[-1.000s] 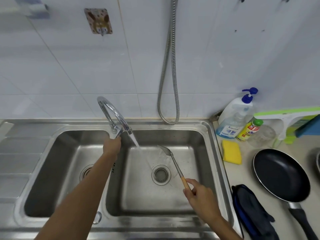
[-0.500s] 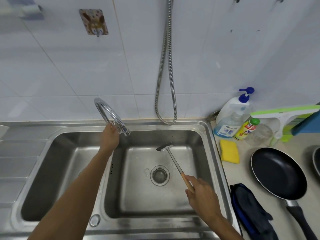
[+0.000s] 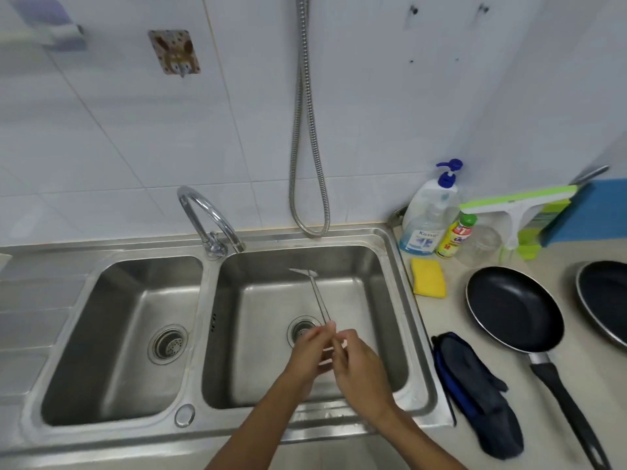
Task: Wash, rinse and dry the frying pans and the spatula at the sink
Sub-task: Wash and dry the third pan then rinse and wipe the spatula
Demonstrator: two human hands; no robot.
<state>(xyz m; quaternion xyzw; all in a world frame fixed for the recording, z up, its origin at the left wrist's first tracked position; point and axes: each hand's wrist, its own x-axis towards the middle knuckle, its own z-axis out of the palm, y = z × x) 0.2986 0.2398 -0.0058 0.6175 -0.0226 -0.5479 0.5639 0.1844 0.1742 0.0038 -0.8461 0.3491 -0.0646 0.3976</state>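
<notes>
Water is off and the left hand (image 3: 310,347) has left the tap (image 3: 210,215), apparently pinching the spatula (image 3: 317,293) handle beside the gripping right hand (image 3: 359,364), so rinsing looks done.

Two hands in view, both bare.

Left hand (image 3: 310,351): uncovered from fingertips to wrist. The left forearm (image 3: 258,422) behind it is bare down to the lower frame edge.

Right hand (image 3: 356,364): likewise uncovered. The right forearm (image 3: 417,435) behind it is bare to the frame edge.

Fingertips blurred; nail detail cannot be made out.
</notes>
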